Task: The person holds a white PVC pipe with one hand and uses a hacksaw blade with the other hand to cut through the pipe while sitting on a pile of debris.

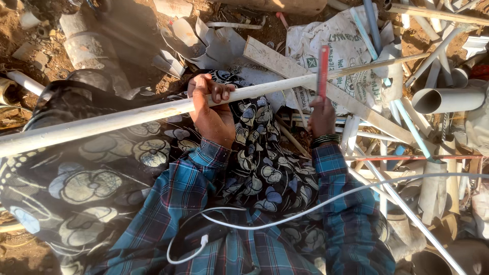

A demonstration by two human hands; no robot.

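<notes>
The left hand (211,109) wraps tightly around a long white pipe (127,118), steadying it across the lap. Just beyond it, the right hand (322,116) grips a red hacksaw blade (323,71) upright, its edge against the pipe, amid scattered pipe offcuts (443,99).

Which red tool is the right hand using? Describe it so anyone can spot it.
Start at the long white plastic pipe crossing the lap, gripped by the left hand. Follow it right to the right hand. The thin flat red blade stands upright across the pipe, unlike the white offcuts around it.
</notes>
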